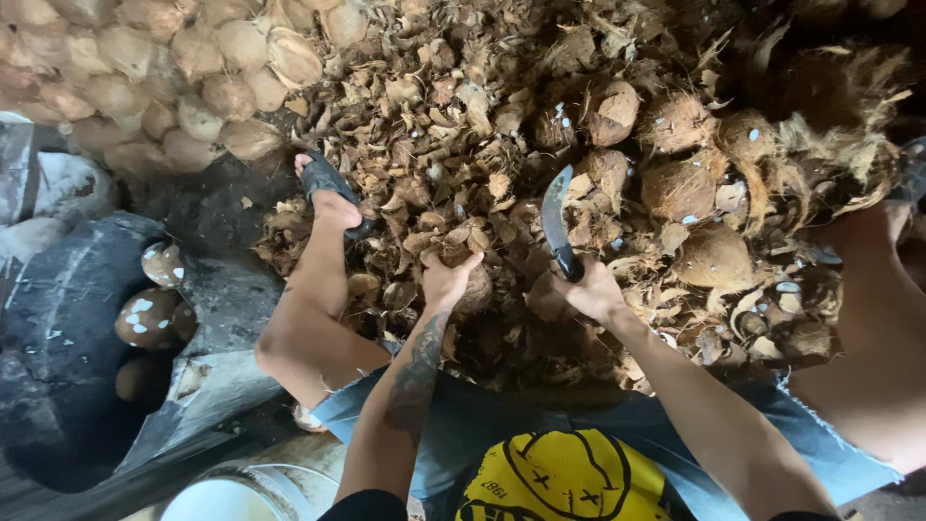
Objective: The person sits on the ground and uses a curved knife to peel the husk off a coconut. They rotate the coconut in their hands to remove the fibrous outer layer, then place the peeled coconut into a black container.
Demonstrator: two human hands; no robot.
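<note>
Far left there's a dark curved tub (58,386), matte and dusty, with a few brown coconuts (149,318) sitting in it, their shells flecked with white bits. Up in the top left corner is a stack of pale, smooth-ish husked coconuts (193,68), roundish and tan. At the bottom edge a white bucket (231,497) peeks in; can't tell what's in it.

Moving in, a bare leg bends up with the foot in a dark sandal (328,183) planted on the heap of dry, flaky brown husk scraps (424,125) that covers most of the middle.

The left hand (449,275) comes up on a straight forearm with a dark tattoo, fingers curled over the top of a rough brown coconut (463,289) pressed down among the scraps right in front of the person's knees. Just beside it, the right hand (588,289) is clenched around the dark handle of a curved knife (557,222), its grey metal blade pointing up and away, tip above the scraps.

Further right is a pile of shaggy, fibrous coconuts (685,183), stringy hairs sticking out, some speckled white. At the bottom, blue denim shorts and a yellow shirt print
</note>
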